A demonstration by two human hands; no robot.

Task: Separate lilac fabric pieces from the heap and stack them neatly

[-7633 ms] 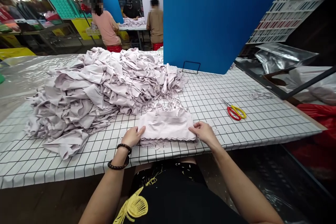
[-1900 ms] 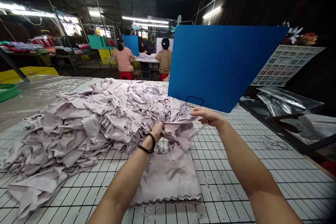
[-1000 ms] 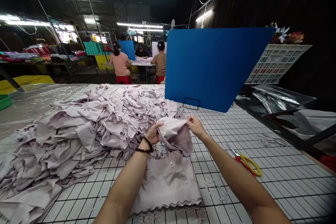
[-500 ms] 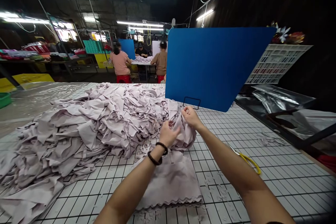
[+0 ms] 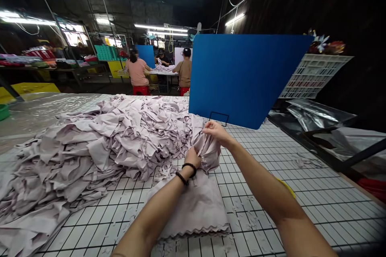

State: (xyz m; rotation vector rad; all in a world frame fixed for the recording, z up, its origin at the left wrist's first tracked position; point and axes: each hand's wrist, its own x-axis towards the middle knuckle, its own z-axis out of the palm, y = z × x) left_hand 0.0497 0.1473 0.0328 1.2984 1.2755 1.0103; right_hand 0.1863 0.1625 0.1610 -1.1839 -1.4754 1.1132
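Pale pinkish-grey fabric pieces make up a large heap (image 5: 120, 140) across the left and middle of the table. At the heap's right end, my left hand (image 5: 192, 158), with dark beaded bracelets at the wrist, is closed on a bunched fabric piece (image 5: 212, 154); its fingertips are partly hidden in the folds. My right hand (image 5: 217, 133) pinches the upper part of the same fabric. Below both hands lies a flat stack of fabric (image 5: 196, 213) with a wavy front edge, partly covered by my left forearm.
A blue board (image 5: 241, 80) stands on a black wire stand (image 5: 219, 118) behind my hands. A yellow scissor handle (image 5: 286, 187) shows behind my right forearm. Small scraps (image 5: 247, 217) litter the gridded tabletop (image 5: 256, 160). Several people sit at a far table.
My left hand has gone from loosely spread fingers to closed on the fabric. My right hand has shifted slightly left, still pinching, and the bunched cloth has moved a little left.
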